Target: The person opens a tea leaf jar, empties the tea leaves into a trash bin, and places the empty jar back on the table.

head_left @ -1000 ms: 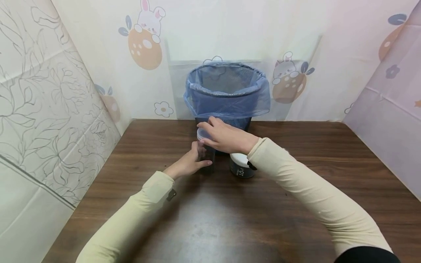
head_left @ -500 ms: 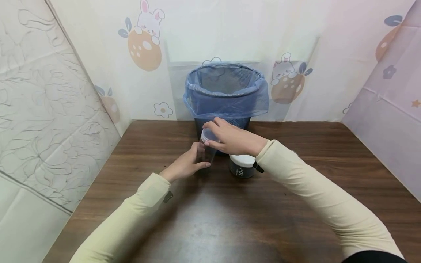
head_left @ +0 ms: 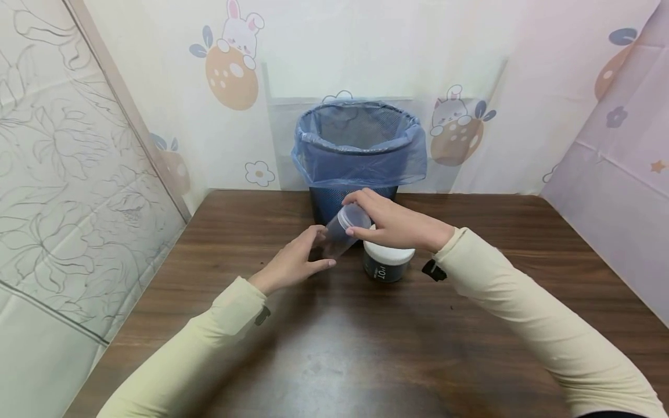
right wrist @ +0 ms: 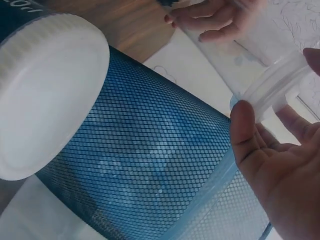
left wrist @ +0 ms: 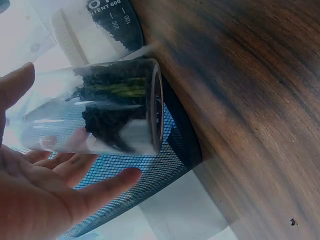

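Observation:
A clear cylindrical jar [head_left: 341,237] leans to the right, its translucent lid [right wrist: 274,85] uppermost. Dark, crumpled contents with a streak of green fill its lower part in the left wrist view. My right hand [head_left: 401,224] pinches the lid between thumb and fingers. My left hand [head_left: 291,260] is spread loosely beside the jar's lower body. Some of its fingers [left wrist: 107,192] show behind and below the jar, partly through its clear wall. Whether they touch it I cannot tell. Just right of the jar stands a dark tub [head_left: 385,270] with a white lid [right wrist: 52,95].
Behind both containers, a mesh wastebasket [head_left: 326,203] lined with a blue plastic bag [head_left: 360,169] stands against the back wall [head_left: 434,35]. The brown wooden table [head_left: 366,348] runs between patterned cloth walls on the left, back and right.
The jar has gone from upright to tilted and shifted right, towards the tub. My right hand has moved right with the lid. My left hand has barely moved, and the gap between it and the jar has widened.

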`<state>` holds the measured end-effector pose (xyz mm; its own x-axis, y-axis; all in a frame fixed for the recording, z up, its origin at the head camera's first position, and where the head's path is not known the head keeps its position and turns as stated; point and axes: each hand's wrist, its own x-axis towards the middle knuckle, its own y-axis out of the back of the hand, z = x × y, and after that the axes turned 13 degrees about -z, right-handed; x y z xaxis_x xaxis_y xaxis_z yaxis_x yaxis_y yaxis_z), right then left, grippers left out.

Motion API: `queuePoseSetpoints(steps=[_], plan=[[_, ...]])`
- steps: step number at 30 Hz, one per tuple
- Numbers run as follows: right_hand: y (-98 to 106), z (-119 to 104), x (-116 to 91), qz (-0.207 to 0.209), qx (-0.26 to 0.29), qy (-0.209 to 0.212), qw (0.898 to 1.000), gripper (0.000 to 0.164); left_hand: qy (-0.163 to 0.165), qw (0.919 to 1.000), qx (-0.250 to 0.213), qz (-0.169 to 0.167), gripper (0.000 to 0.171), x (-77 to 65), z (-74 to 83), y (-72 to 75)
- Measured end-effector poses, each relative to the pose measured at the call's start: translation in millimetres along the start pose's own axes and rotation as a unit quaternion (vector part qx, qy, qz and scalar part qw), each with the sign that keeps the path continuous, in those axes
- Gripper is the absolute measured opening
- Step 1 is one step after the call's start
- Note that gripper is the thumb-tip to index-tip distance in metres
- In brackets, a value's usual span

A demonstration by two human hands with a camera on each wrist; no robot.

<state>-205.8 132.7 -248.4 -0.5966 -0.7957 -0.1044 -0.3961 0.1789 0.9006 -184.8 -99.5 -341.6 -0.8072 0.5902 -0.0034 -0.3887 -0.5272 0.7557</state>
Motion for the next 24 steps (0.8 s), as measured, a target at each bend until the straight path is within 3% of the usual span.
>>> queuePoseSetpoints(steps=[5, 13, 24], plan=[[-1, 4, -7, 0.008, 0.028, 0.015, 0.999, 0.046, -0.025, 0.9993, 0.014, 0.022, 0.061, -2.9, 0.4, 1.9], [-4, 10, -15, 0.016, 0.053, 0.034, 0.998, 0.047, -0.06, 0.9975, 0.025, 0.026, 0.062, -6.8, -3.6, 2.8], [-13, 19, -26, 0.041, 0.075, 0.096, 0.992, 0.05, -0.086, 0.9901, 0.099, 0.049, 0.061, -13.6, -1.3, 8.3]])
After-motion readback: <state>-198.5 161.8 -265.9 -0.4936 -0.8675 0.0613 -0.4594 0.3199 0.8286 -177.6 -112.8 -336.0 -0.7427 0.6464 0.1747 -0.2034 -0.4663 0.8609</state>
